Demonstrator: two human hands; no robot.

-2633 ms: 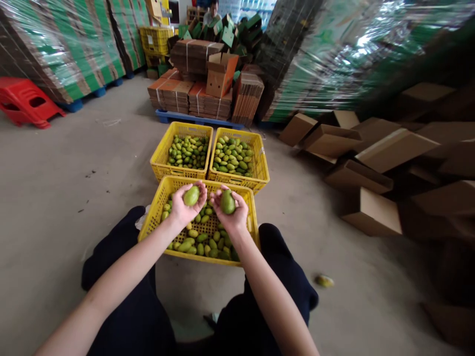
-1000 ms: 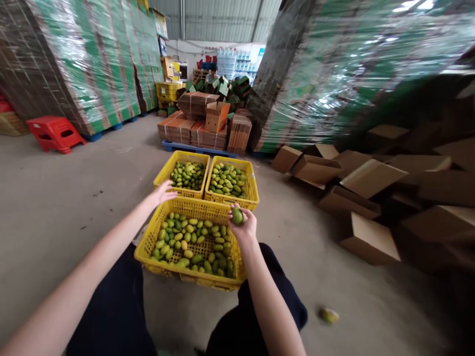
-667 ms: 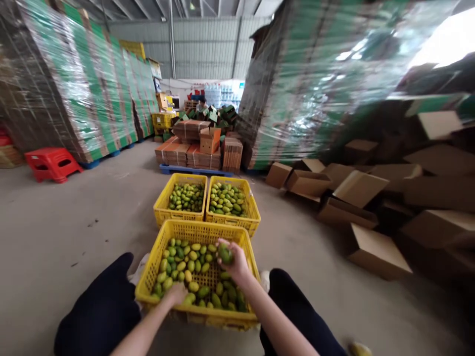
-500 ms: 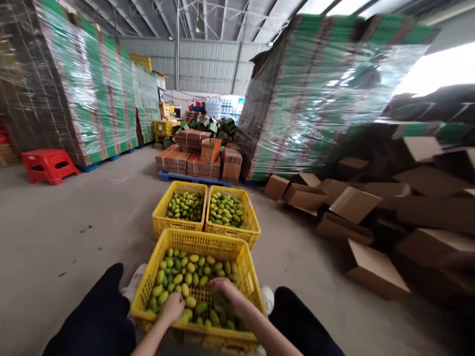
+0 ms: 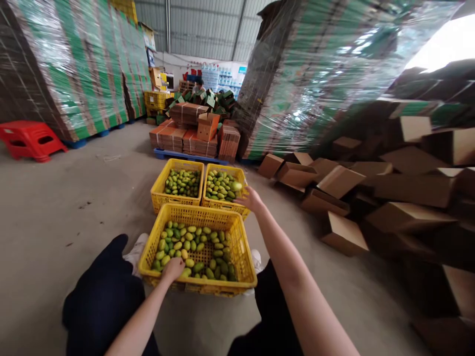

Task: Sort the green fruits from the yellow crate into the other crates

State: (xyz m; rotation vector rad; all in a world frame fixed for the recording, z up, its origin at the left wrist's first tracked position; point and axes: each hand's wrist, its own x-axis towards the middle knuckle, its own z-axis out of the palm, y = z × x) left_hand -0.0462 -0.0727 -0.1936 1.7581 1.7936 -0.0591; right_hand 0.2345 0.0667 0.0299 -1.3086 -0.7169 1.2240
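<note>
The near yellow plastic crate [image 5: 193, 284] stands between my legs, with green and yellow mangoes [image 5: 187, 236] spread over its latticed bottom. My left hand [image 5: 173, 269] is over its near left side, fingers curled down among the fruit; whatever they hold is hidden. Stretched forward, my right hand [image 5: 251, 199] is at the right edge of the back right crate [image 5: 243, 213]. Its fingers are apart, and a pale green mango [image 5: 236, 186] lies just beyond the fingertips, over the mangoes in that crate. Beside it, the back left crate [image 5: 159, 200] also contains mangoes, smaller-looking and darker.
Flattened cartons [image 5: 185, 113] are stacked on a blue pallet [image 5: 189, 157] ahead. Open cardboard boxes [image 5: 343, 232] lie heaped at the right. Wrapped green stacks [image 5: 100, 64] rise on both sides. A red stool [image 5: 31, 140] stands at the left.
My right hand has gone from inside the near crate forward to the back right crate, where the pale mango now shows. My left hand stays at the near crate; the view has tilted down.
</note>
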